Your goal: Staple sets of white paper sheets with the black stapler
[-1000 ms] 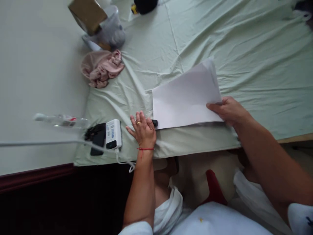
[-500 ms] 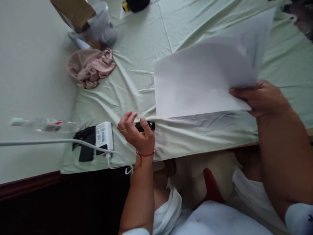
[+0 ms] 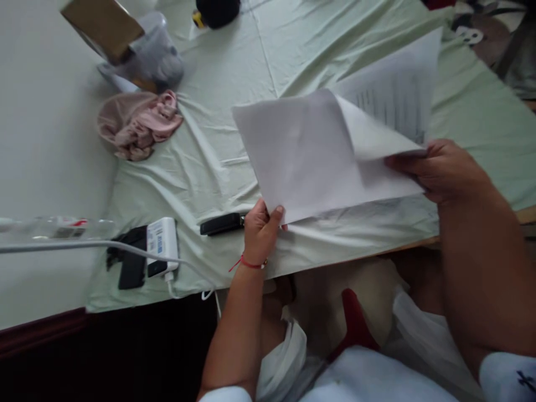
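Several white paper sheets [image 3: 305, 156] are held above the cloth-covered table. My left hand [image 3: 262, 229] pinches their near left corner between thumb and fingers. At the right edge my right hand [image 3: 435, 170] grips the same sheets, thumb on top. One sheet curls up near that thumb, and behind it a sheet with faint printed lines [image 3: 389, 103] shows. A black, oblong object [image 3: 221, 224] with a metal end lies on the cloth just left of my left hand; its kind I cannot make out.
To the left lie a white power adapter [image 3: 163, 245] with a cable, a dark phone-like slab [image 3: 133, 268] and a clear plastic bottle [image 3: 71, 228]. Pink cloth [image 3: 142, 123] and a clear tub [image 3: 159, 56] with a cardboard box [image 3: 103, 28] sit farther back. A tape measure [image 3: 198, 19] is at the top.
My left hand has let go of the black object, leaving it on the cloth, and has moved right to grasp the paper corner. The top sheet has curled back, exposing printed lines.
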`<state>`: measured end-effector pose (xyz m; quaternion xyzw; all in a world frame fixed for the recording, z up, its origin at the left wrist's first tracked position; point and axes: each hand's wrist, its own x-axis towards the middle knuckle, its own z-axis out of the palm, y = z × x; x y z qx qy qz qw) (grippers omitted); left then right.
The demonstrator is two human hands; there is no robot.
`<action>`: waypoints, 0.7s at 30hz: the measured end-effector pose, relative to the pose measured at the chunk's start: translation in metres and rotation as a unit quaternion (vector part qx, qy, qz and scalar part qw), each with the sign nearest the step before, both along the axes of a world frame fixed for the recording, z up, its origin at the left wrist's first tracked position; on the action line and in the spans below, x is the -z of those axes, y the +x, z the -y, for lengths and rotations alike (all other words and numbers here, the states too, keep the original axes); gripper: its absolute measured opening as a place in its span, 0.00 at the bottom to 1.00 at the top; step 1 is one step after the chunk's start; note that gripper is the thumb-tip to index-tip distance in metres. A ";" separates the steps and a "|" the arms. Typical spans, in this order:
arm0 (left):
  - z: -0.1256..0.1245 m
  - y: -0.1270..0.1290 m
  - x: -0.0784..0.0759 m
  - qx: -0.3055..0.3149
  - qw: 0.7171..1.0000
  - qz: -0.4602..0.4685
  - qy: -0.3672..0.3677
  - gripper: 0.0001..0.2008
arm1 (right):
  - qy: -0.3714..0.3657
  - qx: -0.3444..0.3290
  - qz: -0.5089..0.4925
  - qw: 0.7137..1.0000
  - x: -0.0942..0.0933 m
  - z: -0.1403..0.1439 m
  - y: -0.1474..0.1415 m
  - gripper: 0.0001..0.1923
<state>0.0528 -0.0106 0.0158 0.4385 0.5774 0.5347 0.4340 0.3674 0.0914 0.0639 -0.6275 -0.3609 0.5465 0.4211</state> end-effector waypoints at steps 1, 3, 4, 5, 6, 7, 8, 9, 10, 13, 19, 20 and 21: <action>-0.002 0.001 0.002 -0.003 1.000 -0.013 -0.008 0.17 | 0.000 0.000 0.008 1.000 0.002 -0.002 0.000 0.05; -0.006 0.003 0.006 -0.016 0.999 -0.045 -0.012 0.18 | 0.006 -0.001 0.024 1.000 0.006 -0.004 -0.001 0.04; -0.008 0.003 0.007 -0.026 0.998 -0.060 -0.016 0.20 | 0.012 -0.002 0.032 0.999 0.007 -0.005 -0.002 0.04; -0.009 0.004 0.009 -0.037 0.997 -0.070 -0.020 0.21 | 0.018 -0.002 0.042 0.999 0.007 -0.006 -0.004 0.03; -0.011 0.004 0.011 -0.049 0.996 -0.076 -0.023 0.22 | 0.022 -0.001 0.051 0.998 0.007 -0.006 -0.006 0.03; -0.012 0.005 0.012 -0.061 0.995 -0.078 -0.026 0.23 | 0.025 0.002 0.058 0.998 0.007 -0.007 -0.008 0.04; -0.013 0.006 0.012 -0.070 0.994 -0.077 -0.028 0.24 | 0.028 0.004 0.063 0.998 0.005 -0.007 -0.010 0.04; -0.014 0.006 0.013 -0.078 0.994 -0.073 -0.029 0.25 | 0.032 0.008 0.063 0.997 0.004 -0.007 -0.012 0.05; -0.015 0.007 0.013 -0.085 0.994 -0.065 -0.028 0.26 | 0.036 0.012 0.060 0.998 0.003 -0.008 -0.014 0.05; -0.019 0.010 0.012 -0.094 0.995 -0.013 -0.012 0.26 | 0.063 0.026 0.041 0.997 0.004 -0.009 -0.016 0.06; -0.022 0.012 0.011 -0.103 0.993 0.050 0.002 0.25 | 0.124 0.061 0.014 0.990 0.015 -0.009 -0.011 0.05; -0.022 0.012 0.012 -0.109 0.993 0.052 -0.001 0.25 | 0.120 0.059 0.006 0.991 0.014 -0.008 -0.011 0.06; -0.022 0.011 0.012 -0.113 0.992 0.054 -0.003 0.26 | 0.114 0.059 -0.003 0.992 0.013 -0.008 -0.011 0.07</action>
